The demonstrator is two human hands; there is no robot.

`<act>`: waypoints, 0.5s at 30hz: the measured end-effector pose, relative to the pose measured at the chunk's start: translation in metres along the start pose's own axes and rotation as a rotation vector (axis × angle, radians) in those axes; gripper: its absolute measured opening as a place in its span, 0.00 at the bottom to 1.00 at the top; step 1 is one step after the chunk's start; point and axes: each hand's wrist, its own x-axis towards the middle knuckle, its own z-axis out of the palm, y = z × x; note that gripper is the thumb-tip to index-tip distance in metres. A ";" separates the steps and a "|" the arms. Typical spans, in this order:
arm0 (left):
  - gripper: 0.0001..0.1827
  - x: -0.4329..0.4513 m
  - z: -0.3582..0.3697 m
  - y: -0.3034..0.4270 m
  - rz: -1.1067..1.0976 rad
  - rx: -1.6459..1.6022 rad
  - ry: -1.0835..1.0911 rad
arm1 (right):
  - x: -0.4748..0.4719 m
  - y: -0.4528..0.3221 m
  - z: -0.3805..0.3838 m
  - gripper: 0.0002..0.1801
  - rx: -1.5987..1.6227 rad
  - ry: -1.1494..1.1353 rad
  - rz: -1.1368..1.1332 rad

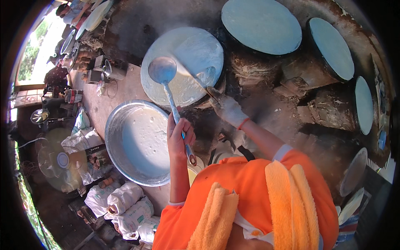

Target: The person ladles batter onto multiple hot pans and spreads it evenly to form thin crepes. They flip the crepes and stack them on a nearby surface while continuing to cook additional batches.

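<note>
My bare left hand (pixel 180 136) is closed round the handle of a metal ladle (pixel 162 70), whose bowl hangs over a large round pan (pixel 156 90) coated with pale batter. My right hand (pixel 226 109), in a whitish glove, grips a long thin scraper (pixel 190 73) that reaches across the pan's surface. Part of the pan's coating looks smoother and whiter. Below the pan, left of my left forearm, stands a wide metal basin (pixel 113 156) of white batter with small bubbles on top.
More round white-topped pans (pixel 262 26) stand on brick stoves at the upper right. A standing fan (pixel 63 160) is at the left, with several filled white sacks (pixel 131 209) below it. Another person (pixel 70 14) is at the far upper left.
</note>
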 end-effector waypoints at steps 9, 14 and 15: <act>0.16 0.142 -0.015 0.075 -0.125 0.185 -0.050 | 0.024 0.043 -0.052 0.22 -0.048 -0.276 0.005; 0.17 0.127 -0.024 0.062 -0.129 0.513 0.127 | -0.036 0.091 -0.023 0.23 1.046 -0.147 0.373; 0.18 0.109 -0.031 0.057 -0.110 0.618 0.189 | -0.031 0.096 0.003 0.22 1.255 -0.143 0.453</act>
